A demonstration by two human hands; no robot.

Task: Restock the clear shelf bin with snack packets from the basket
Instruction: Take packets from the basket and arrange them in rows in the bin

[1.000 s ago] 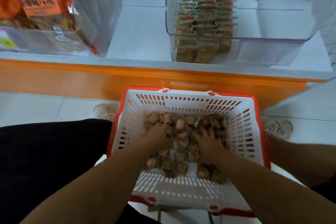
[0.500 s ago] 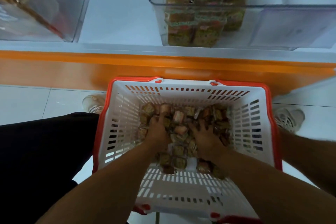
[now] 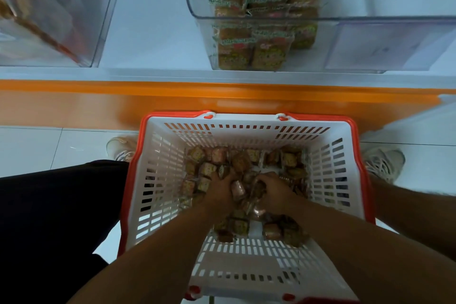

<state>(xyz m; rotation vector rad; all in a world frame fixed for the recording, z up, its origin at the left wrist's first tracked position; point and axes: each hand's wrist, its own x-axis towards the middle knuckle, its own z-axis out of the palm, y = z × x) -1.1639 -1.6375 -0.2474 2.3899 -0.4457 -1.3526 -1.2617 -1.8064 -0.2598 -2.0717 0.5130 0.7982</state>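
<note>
Both hands down in the basket [image 3: 158,180], gathering. Left hand [image 3: 220,189] has its fingers curled round a clump of snack packets [image 3: 246,163]; right hand [image 3: 274,189] is curled into the pile too, gripping packets. The two sit just beside each other with a pinkish packet [image 3: 237,189] between them. Rest of the packets are loose on the basket floor, mostly toward the far wall, a few nearer the wrists.

Clear shelf bin [image 3: 370,17] is up on the shelf [image 3: 153,32] straight ahead, packets stacked in its left part, right part looks bare.

For the scoop, my read: cup the hands together under the clump, not just from the top, since slick wrappers will likely slip out the sides. Take a moderate load. Lift straight up clear of the basket rim, then over the bin's front wall before letting go.
</note>
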